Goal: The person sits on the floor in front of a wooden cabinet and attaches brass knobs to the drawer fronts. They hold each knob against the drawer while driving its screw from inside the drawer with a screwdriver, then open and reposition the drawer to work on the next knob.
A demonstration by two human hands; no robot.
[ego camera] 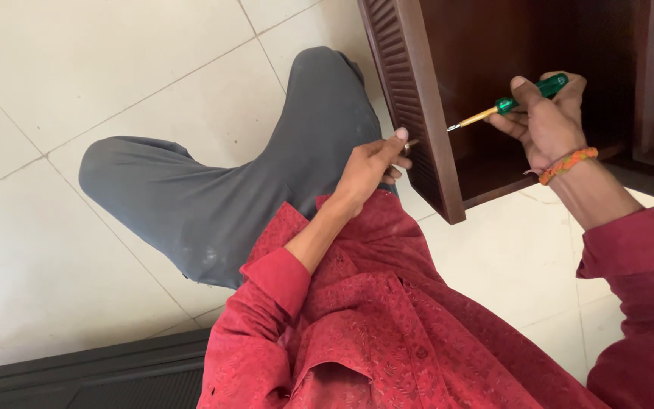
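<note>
Green-handled screwdriver (510, 102) sits pinched in the right hand (545, 121), its tip at the inner face of the dark wooden cabinet door (418, 98). The left hand (369, 167) pinches the door's louvred outer side.

Two hands (372, 163), one green-handled screwdriver (505, 106), one louvred cabinet door (410, 98), one orange wristband (567, 164).

No packages, labels, signs or screens show anywhere in this view.
</note>
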